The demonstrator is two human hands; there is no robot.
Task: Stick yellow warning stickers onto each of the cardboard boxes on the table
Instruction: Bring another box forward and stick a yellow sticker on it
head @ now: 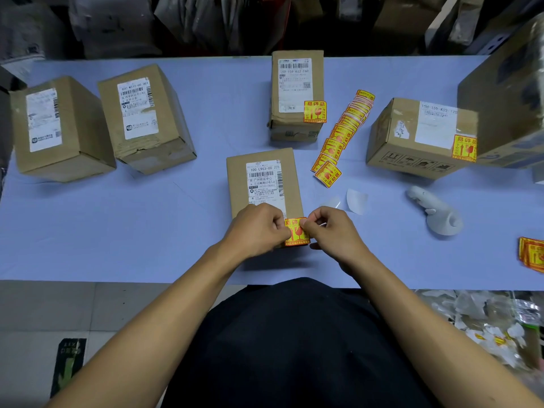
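A cardboard box with a white shipping label lies in front of me on the blue table. At its near right corner a yellow-and-red warning sticker is pinched by my left hand on its left edge and by my right hand on its right edge. Two boxes at the left show no sticker. The far middle box and the right box each carry one. A strip of stickers lies between them.
Two peeled white backing papers lie right of my hands. A white hand-held device rests further right. More stickers sit at the right edge. A large box looms at the far right. Paper scraps litter the floor.
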